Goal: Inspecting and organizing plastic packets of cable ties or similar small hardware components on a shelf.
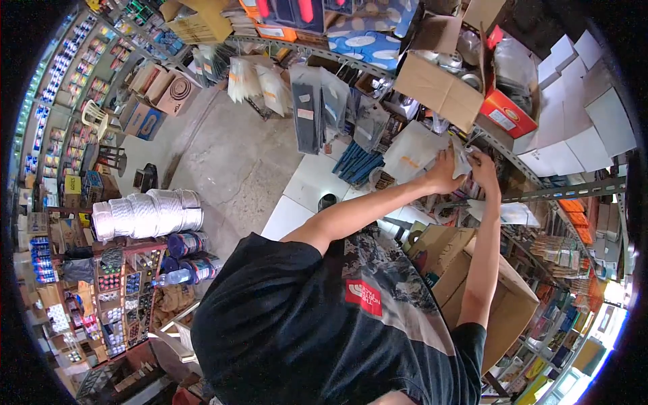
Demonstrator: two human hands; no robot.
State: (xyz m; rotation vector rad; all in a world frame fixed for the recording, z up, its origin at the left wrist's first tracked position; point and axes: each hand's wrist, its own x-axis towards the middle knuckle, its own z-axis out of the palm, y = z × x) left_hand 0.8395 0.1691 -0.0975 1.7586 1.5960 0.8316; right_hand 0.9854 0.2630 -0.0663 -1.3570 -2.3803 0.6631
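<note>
My left hand (446, 173) reaches in from the left and has its fingers curled on a pale plastic packet (459, 158) at the shelf rack. Close to its right, my right hand (484, 171) pinches at the same packet's edge; its fingertips are partly hidden. Just left of my hands hangs a bunch of clear plastic packets (412, 149) with an orange mark. Below them lies a bundle of dark blue sticks (358, 161). More packets with dark contents (306, 109) hang farther left.
Above my hands, an open cardboard box (440, 98) and a red box (509, 114) stand on a slotted metal shelf edge (506, 152). A large open carton (498, 288) is by my right arm. At left stand white rope coils (147, 215) and a plastic chair (96, 119).
</note>
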